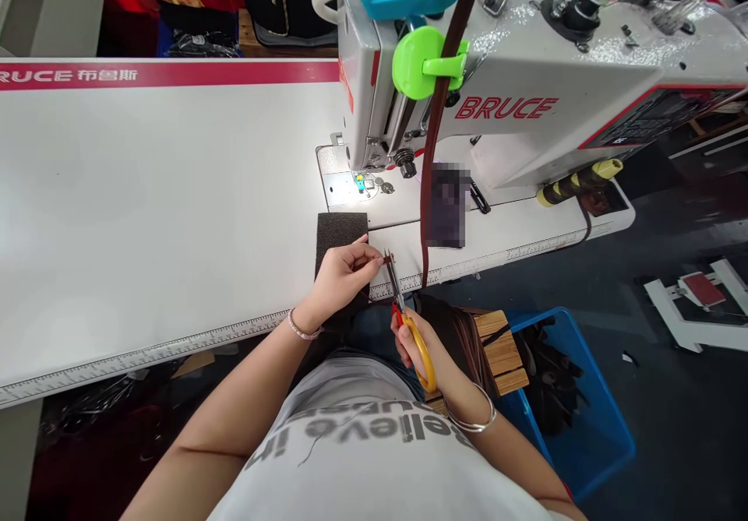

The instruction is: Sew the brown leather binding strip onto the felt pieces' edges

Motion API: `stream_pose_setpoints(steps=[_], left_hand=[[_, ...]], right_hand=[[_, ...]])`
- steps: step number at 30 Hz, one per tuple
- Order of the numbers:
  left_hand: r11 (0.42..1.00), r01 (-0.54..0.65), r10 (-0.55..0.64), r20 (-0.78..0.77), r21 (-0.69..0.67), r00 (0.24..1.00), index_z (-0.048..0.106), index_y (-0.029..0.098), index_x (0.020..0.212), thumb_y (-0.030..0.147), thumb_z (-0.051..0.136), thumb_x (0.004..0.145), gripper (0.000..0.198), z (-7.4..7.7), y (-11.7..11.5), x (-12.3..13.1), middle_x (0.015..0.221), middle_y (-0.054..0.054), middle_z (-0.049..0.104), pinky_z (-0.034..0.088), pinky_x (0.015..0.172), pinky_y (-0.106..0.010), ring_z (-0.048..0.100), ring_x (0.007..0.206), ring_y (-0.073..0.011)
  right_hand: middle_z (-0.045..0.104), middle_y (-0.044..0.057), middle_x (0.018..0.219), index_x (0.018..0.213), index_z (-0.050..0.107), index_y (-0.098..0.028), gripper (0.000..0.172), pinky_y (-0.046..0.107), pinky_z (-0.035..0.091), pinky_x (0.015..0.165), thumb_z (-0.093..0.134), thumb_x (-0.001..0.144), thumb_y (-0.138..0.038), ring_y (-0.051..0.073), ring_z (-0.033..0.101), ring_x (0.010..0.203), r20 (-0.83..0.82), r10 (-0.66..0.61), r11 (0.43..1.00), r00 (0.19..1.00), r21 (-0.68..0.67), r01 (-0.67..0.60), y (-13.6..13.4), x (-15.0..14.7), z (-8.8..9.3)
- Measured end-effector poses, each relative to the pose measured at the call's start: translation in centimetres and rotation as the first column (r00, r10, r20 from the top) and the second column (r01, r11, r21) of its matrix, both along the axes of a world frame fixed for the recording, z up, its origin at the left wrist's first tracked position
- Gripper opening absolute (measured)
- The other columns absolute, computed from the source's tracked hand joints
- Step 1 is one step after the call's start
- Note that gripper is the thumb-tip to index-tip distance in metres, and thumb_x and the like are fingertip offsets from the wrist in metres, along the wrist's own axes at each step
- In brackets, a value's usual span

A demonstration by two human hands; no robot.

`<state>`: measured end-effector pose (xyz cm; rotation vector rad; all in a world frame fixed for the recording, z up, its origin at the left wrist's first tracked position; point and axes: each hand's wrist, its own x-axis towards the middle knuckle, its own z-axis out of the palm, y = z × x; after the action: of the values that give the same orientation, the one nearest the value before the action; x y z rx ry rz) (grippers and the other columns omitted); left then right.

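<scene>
In the head view, I observe the left hand [344, 276] pinching a small brown strip [389, 259] over the front edge of the white surface [175, 217], beside a dark textured piece [342, 228]. The right hand [435, 346] grips yellow-handled scissors [399, 300], tips at the strip; blade contact cannot be confirmed. A sewing machine [508, 108] stands beyond both.

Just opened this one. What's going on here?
A person sits at a sewing machine. The right hand holds yellow-handled scissors, blades up at a small brown piece pinched in the left hand. Whether they have cut it is unclear. A dark textured piece lies under the left hand.
</scene>
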<state>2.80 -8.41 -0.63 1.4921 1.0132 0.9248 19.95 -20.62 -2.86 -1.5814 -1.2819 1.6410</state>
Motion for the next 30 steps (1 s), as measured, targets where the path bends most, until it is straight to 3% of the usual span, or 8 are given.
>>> stream_pose_setpoints(steps=[11, 20, 30], left_hand=[[0.999, -0.004, 0.005, -0.032, 0.035, 0.999, 0.063, 0.017, 0.074, 0.03, 0.056, 0.088, 0.02, -0.1, 0.0, 0.0, 0.052, 0.01, 0.042, 0.031, 0.122, -0.044, 0.031, 0.05, -0.006], [0.998, -0.009, 0.013, -0.051, 0.064, 0.999, 0.063, 0.017, 0.073, 0.029, 0.055, 0.087, 0.02, 0.0, 0.0, 0.2, 0.051, 0.01, 0.04, 0.033, 0.122, -0.044, 0.029, 0.049, -0.0056], [0.999, -0.009, 0.012, -0.062, 0.052, 0.998, 0.063, 0.017, 0.071, 0.03, 0.054, 0.086, 0.021, 0.3, 0.1, 0.2, 0.052, 0.009, 0.046, 0.032, 0.122, -0.045, 0.032, 0.049, -0.0055]], right_hand=[[0.036, -0.007, 0.054, 0.081, 0.042, -0.019, 0.068, 0.018, 0.028, 0.038, 0.04, 0.077, -0.087, 0.004, 0.034, 0.039, -0.026, -0.017, 0.998, 1.0, -0.057, 0.015, 0.3, 0.0, 0.7], [0.035, -0.008, 0.05, 0.077, 0.04, -0.019, 0.066, 0.017, 0.026, 0.037, 0.042, 0.078, -0.085, 0.004, 0.035, 0.037, -0.02, -0.04, 0.997, 0.999, -0.066, 0.038, 0.1, -0.1, 0.2], [0.035, -0.008, 0.05, 0.076, 0.039, -0.02, 0.067, 0.017, 0.026, 0.035, 0.042, 0.076, -0.087, 0.004, 0.035, 0.036, 0.017, -0.07, 0.994, 0.997, -0.085, 0.071, 0.2, -0.3, 1.2]])
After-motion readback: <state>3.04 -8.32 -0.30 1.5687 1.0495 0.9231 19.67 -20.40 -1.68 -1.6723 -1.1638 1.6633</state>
